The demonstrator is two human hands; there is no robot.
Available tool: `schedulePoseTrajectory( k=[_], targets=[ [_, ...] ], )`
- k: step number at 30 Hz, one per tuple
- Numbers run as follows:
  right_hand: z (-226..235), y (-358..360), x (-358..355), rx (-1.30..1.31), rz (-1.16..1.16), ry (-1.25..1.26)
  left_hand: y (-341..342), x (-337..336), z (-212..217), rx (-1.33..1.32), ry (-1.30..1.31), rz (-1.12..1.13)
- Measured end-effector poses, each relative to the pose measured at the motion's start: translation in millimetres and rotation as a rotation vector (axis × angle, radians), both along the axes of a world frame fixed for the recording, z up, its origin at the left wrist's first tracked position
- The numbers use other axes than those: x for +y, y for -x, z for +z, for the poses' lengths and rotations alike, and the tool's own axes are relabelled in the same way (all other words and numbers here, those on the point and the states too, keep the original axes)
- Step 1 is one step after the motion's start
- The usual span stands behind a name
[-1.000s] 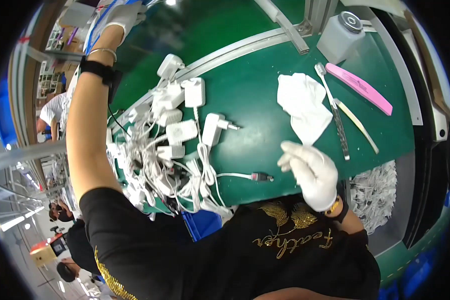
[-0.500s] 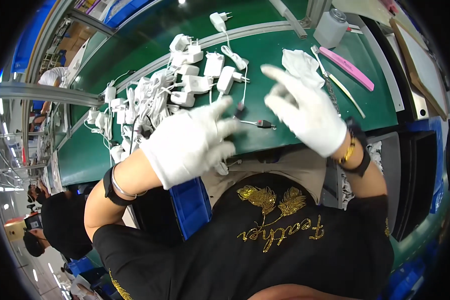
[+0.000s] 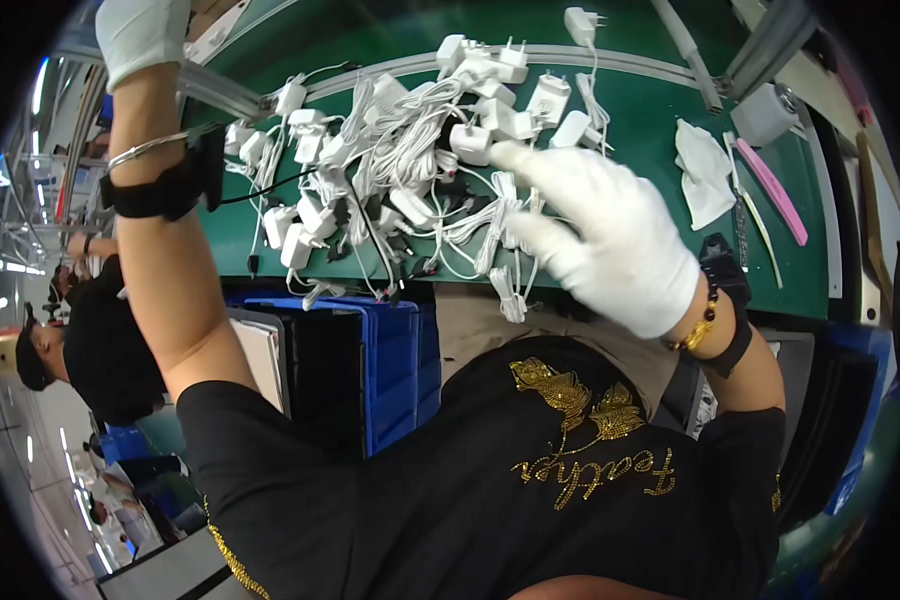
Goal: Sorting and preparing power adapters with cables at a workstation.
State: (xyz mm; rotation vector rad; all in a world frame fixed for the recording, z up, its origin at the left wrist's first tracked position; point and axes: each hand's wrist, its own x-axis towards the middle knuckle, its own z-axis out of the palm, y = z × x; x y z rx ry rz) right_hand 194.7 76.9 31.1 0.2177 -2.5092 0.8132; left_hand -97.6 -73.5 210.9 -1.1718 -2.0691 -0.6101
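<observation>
A heap of white power adapters [image 3: 470, 143] with bundled white cables [image 3: 390, 135] covers the middle of the green table. My right hand [image 3: 610, 235], in a white glove, is over the right side of the heap. Its fingers are spread apart, with the fingertips close to one adapter; whether they touch it I cannot tell. At the upper left my left hand [image 3: 145, 35], also gloved, reaches far out beside the metal frame. The picture's top edge cuts off its fingers. A black cord [image 3: 270, 188] runs from near my left wrist into the heap.
To the right lie a white cloth [image 3: 703, 175], a toothbrush-like white stick [image 3: 760, 215] and a pink file-like strip [image 3: 773, 190]. A translucent bottle [image 3: 765, 115] stands behind them. Metal rails [image 3: 610, 68] cross the table's back. Blue bins [image 3: 395, 370] sit below the front edge.
My left hand has gone from over the heap to the far upper left. My right hand now reaches to the heap's right side. The view has shifted left.
</observation>
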Motion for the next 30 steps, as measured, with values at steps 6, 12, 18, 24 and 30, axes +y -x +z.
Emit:
schedulePoseTrajectory(
  k=[6,12,18,24,30],
  targets=[
    [5,46,-54,-0.089,0.116,-0.015,11,-34,-20,-0.932,-0.976,-0.67],
    [-37,146,-74,-0.16,0.093,-0.066,31,-68,2,-1.207,-1.224,-0.987],
    [-29,171,-80,-0.395,0.377,0.134,20,-69,-16,-1.301,-1.299,-1.233],
    [-34,154,-52,0.01,0.159,0.005,38,-71,-53,-0.982,-1.3,-1.04],
    [-5,117,-56,0.038,0.144,0.182,45,-81,-53,-1.232,-1.35,-1.218]
  ],
)
